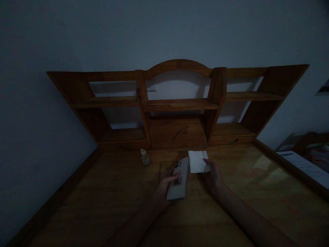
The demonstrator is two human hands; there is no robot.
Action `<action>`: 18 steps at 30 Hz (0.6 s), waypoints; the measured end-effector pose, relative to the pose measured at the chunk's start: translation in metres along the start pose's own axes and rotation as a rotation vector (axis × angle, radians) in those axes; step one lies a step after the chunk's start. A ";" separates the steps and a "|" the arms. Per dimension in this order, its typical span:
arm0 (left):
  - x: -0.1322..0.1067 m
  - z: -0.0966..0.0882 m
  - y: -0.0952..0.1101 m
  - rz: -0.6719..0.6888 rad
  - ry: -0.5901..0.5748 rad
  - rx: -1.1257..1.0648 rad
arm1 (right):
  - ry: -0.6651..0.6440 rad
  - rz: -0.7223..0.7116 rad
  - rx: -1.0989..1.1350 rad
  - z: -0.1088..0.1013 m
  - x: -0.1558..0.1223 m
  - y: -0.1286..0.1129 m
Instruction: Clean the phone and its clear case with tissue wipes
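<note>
My left hand (166, 185) holds a pale smartphone (178, 180) with its back and camera lenses facing up, above the wooden desk (102, 199). Beside it, my right hand (213, 175) pinches a white folded cloth or tissue (197, 161) by its right edge. The cloth's left edge lies close to the phone's top end. The room is dim.
A small bottle (145, 157) with a pale cap stands on the desk to the left of the phone. A wooden hutch with bare shelves (180, 104) rises at the desk's back against the wall. At the far right lie papers (305, 166) beyond the desk edge.
</note>
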State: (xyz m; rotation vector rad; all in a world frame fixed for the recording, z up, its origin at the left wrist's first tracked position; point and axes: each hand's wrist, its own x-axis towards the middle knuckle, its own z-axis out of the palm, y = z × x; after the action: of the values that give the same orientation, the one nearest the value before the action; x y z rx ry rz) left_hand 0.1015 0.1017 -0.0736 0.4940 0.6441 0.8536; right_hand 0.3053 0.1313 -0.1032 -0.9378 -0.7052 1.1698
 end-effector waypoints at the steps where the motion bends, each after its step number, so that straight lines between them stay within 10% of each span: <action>1: 0.000 0.002 -0.002 0.026 -0.051 -0.006 | 0.003 -0.014 -0.013 0.001 -0.001 0.000; 8: 0.000 0.010 0.001 -0.128 -0.084 -0.134 | -0.060 -0.211 -0.218 0.017 -0.026 -0.021; 13: 0.001 0.013 0.005 -0.077 -0.214 -0.301 | -0.609 -0.484 -0.752 0.028 -0.041 -0.027; 18: 0.005 0.009 0.003 -0.114 -0.223 -0.368 | -0.834 -0.617 -1.027 0.030 -0.042 -0.022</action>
State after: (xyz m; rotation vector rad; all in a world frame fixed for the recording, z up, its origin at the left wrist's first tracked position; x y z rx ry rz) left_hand 0.1085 0.1060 -0.0671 0.2118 0.2969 0.7741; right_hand 0.2784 0.0953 -0.0699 -0.8897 -2.2251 0.5452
